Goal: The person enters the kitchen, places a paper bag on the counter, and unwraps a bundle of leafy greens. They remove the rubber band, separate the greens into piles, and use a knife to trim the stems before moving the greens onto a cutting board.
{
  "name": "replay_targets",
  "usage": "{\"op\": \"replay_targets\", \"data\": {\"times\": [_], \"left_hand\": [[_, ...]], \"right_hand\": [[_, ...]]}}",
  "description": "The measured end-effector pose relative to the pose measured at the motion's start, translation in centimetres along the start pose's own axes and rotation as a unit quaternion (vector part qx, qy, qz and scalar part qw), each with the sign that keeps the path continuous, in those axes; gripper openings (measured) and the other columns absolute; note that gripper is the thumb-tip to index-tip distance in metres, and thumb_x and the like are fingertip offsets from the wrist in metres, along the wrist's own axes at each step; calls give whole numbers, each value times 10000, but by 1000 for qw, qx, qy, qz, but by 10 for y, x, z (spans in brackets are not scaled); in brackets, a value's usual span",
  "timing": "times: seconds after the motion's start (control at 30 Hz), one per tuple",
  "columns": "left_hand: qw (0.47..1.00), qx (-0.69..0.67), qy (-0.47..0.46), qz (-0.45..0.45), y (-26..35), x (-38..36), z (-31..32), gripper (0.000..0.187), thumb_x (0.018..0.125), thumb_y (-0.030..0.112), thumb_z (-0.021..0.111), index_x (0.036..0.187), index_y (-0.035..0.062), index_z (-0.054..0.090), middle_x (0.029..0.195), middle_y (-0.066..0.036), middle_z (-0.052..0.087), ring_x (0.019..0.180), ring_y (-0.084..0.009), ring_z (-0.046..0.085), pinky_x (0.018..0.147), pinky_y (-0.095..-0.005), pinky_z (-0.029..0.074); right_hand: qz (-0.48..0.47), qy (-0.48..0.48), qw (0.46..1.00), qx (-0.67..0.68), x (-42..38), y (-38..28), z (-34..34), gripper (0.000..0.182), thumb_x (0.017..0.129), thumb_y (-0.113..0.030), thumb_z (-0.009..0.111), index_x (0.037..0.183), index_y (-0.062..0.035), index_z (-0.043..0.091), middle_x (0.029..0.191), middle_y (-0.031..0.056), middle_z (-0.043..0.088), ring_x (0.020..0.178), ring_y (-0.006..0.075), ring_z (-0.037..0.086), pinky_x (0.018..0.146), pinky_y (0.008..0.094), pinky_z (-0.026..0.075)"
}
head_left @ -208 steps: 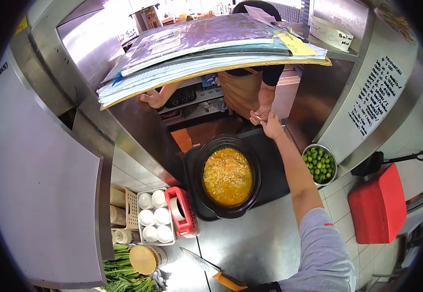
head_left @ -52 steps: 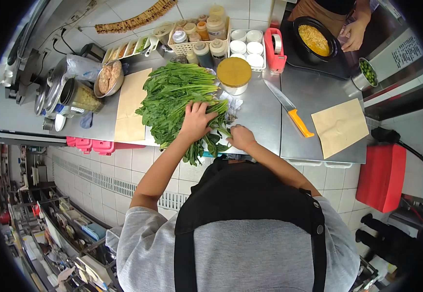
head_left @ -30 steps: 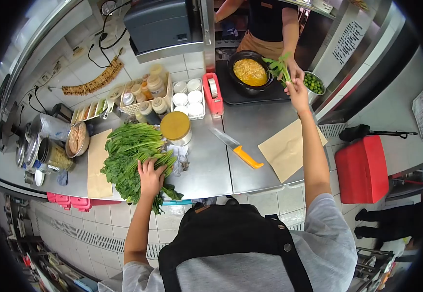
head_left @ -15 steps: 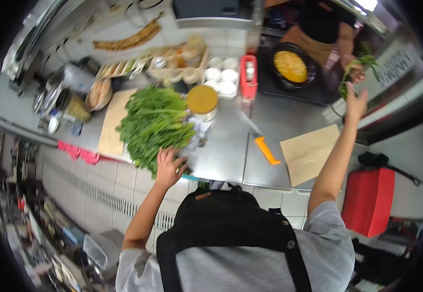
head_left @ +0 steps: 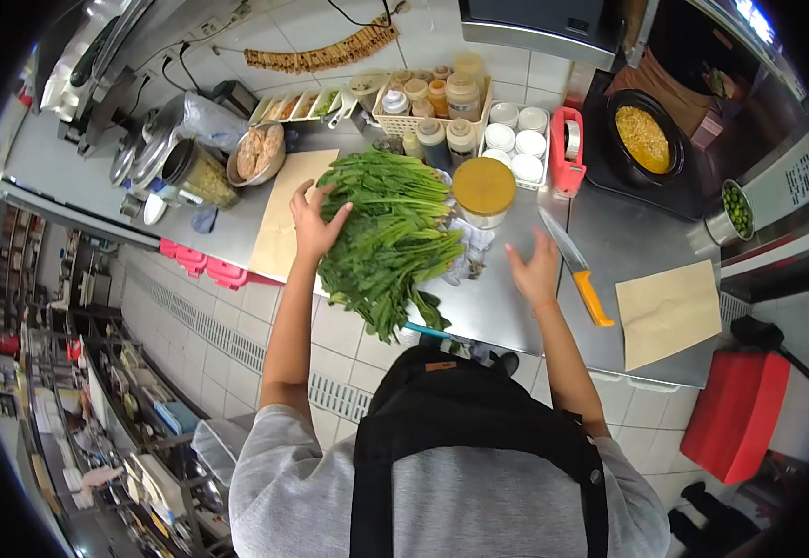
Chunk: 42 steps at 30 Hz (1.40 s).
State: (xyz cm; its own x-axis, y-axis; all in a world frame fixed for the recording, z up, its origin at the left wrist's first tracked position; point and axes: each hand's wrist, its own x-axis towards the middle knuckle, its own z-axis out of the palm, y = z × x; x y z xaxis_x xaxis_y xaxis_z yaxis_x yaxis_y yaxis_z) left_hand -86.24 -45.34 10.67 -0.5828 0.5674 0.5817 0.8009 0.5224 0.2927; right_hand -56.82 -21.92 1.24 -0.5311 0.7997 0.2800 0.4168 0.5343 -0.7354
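While left hand (head_left: 314, 226) touches greens (head_left: 387, 236), steel counter (head_left: 507, 302) lies bare.

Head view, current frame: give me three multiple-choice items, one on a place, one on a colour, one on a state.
1. Where does the left hand rest?
A. on the leafy greens
B. on the tape dispenser
C. in the black pot

2. What colour is the knife handle?
A. blue
B. orange
C. white

3. How is the right hand?
A. gripping the knife
B. holding a jar
C. open, holding nothing

Answers: 1 A, its palm lies on the pile's left edge. 2 B, the handle beside the brown paper is orange. 3 C, its fingers are spread just left of the knife.
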Motion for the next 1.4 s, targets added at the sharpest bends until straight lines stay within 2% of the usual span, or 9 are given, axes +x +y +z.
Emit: {"op": "replay_targets", "data": {"times": [0.17, 0.3, 0.37, 0.6, 0.77, 1.1, 1.2, 1.27, 1.4], "left_hand": [[966, -110, -182, -144, -120, 30, 78, 1044, 548, 554, 771, 1326, 23, 320, 1310, -308, 272, 1224, -417, 310, 1004, -436, 306], [929, -229, -247, -153, -127, 36, 121, 974, 589, 468, 784, 1304, -8, 325, 1260, -279, 398, 1180, -349, 405, 977, -407, 348], [843, -289, -365, -271, -125, 30, 120, 862, 645, 347, 781, 1287, -20, 339, 1220, -208, 482, 1116, -272, 476, 938, -363, 386], [816, -469, -305, -145, -115, -4, 156, 736, 692, 171, 756, 1283, -20, 359, 1126, -124, 572, 1005, -207, 548, 883, -310, 422], [839, -389, -357, -132, -83, -1, 183, 993, 603, 441, 781, 1315, -65, 309, 1221, -221, 503, 1107, -286, 515, 926, -347, 407], [932, -97, -341, -72, -31, 38, 112, 920, 592, 609, 701, 1243, 14, 441, 1127, -232, 535, 1024, -354, 535, 897, -403, 422], [958, -130, -251, -46, -43, 39, 79, 671, 668, 484, 705, 1131, 27, 541, 1083, -195, 563, 1014, -366, 523, 874, -423, 418], [968, -135, -210, -22, -35, 33, 64, 558, 698, 415, 708, 1081, 31, 574, 1053, -181, 576, 982, -362, 532, 860, -430, 416], [994, -58, -7, 87, 38, 3, -1, 316, 716, 214, 695, 968, 49, 597, 917, -146, 590, 868, -305, 535, 786, -385, 389]], "right_hand": [[-20, 2, 977, -214, 80, -95, 43, 1013, 577, -636, 679, 1356, -120, 288, 1285, 260, 336, 1196, 421, 311, 938, 550, 301], [147, -111, 927, -328, 122, -119, 82, 1134, 515, -659, 687, 1401, -169, 177, 1308, 220, 308, 1198, 398, 317, 932, 568, 300], [212, -178, 900, -336, 126, -125, 80, 1127, 525, -599, 702, 1413, -200, 135, 1329, 186, 279, 1218, 370, 307, 939, 545, 311], [282, -64, 899, -328, 117, -118, 38, 1101, 515, -518, 725, 1409, -201, 166, 1318, 213, 298, 1220, 388, 299, 931, 538, 320], [295, 38, 892, -341, 127, -78, -44, 1084, 524, -555, 694, 1411, -212, 173, 1307, 214, 307, 1207, 391, 310, 921, 546, 324], [432, 37, 798, -419, 123, 55, -129, 1079, 523, -590, 696, 1409, -246, 183, 1310, 188, 325, 1216, 360, 325, 919, 546, 340], [430, 32, 820, -377, 112, 92, -129, 1100, 521, -620, 698, 1410, -230, 180, 1343, 196, 296, 1229, 371, 308, 942, 554, 310], [234, 155, 838, -468, 100, 91, -125, 1128, 523, -661, 687, 1412, -206, 162, 1372, 209, 257, 1241, 393, 284, 966, 570, 264], [-17, 120, 952, -281, 39, 93, -99, 572, 713, -389, 675, 1153, -74, 490, 1138, 174, 491, 1104, 368, 415, 895, 490, 367]]}}
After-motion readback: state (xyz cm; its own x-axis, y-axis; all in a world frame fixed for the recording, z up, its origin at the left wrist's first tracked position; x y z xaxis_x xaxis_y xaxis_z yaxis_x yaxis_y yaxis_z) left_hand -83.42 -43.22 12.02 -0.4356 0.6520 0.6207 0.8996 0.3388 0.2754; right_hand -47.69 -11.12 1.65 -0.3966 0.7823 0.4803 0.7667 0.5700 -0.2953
